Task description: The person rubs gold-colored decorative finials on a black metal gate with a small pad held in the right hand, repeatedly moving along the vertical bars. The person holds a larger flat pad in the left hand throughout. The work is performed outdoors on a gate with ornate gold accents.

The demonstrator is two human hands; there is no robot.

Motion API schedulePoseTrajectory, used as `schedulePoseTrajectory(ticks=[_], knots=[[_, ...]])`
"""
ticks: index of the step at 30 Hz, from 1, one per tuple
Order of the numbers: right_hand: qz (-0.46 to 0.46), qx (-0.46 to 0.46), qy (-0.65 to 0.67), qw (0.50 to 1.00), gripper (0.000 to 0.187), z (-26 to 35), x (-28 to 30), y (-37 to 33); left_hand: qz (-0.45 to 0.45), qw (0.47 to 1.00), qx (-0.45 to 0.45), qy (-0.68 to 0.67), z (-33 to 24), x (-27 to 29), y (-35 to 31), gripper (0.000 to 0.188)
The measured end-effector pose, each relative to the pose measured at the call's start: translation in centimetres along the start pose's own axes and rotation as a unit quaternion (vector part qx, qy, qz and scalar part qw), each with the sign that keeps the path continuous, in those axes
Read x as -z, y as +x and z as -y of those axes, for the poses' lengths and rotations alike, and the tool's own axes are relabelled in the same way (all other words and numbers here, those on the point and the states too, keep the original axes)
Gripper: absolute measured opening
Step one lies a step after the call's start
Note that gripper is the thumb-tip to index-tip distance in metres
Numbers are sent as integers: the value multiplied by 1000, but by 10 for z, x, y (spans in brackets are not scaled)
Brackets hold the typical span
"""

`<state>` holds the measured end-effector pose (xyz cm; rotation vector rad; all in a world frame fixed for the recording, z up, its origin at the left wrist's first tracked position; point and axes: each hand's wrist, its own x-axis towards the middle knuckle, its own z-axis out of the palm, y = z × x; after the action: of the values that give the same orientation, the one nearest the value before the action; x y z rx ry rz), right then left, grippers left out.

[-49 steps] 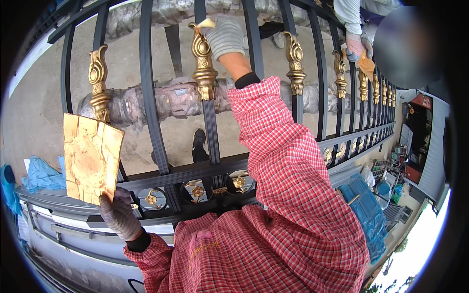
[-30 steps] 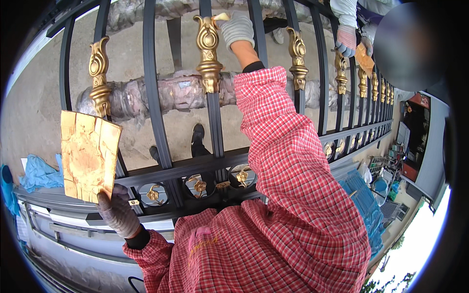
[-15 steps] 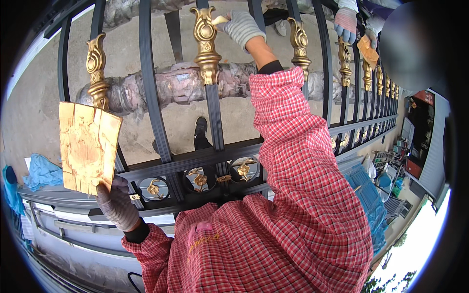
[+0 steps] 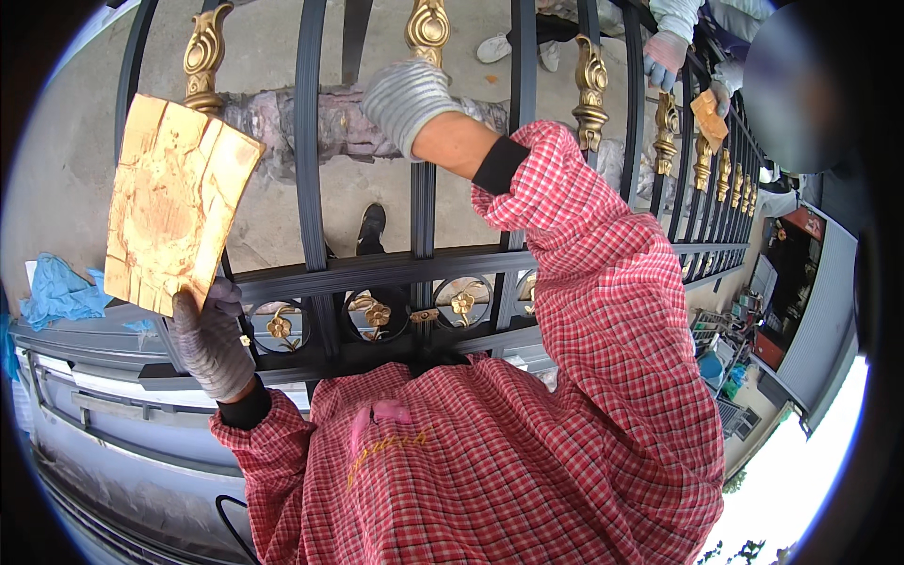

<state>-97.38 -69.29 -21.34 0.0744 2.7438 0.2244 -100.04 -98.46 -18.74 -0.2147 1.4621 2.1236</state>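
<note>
My left hand, in a grey glove, pinches the lower edge of a flat piece of cardboard smeared with gold paint. My right hand, in a striped glove, is closed in front of a black fence bar, just below a gold ornament. Its fingertips are hidden; half a second ago they gripped a small, pale, sponge-like piece. More gold ornaments sit on the neighbouring bars, one to the left and one to the right.
Black rails with rings and gold flowers cross below the bars. A wrapped bundle lies beyond the fence. At the upper right a co-worker's gloved hand is near another brown card. Blue sheeting lies at left.
My right hand has come down and left, from beside the middle ornament to below it. The cardboard in my left hand has risen in view and tilted. The view has shifted.
</note>
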Motion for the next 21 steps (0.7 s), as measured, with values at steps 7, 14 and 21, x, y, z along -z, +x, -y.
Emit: schedulePoseTrajectory(ticks=[7, 14, 21], knots=[[23, -196, 238, 951, 17, -45, -11, -57, 6, 1000, -9, -25, -11, 9, 3, 36], [-115, -289, 174, 934, 29, -25, -31, -66, 75, 995, 37, 52, -5, -6, 6, 45], [-235, -432, 354, 795, 33, -74, 5, -144, 221, 956, 191, 41, 9, -49, 6, 42]])
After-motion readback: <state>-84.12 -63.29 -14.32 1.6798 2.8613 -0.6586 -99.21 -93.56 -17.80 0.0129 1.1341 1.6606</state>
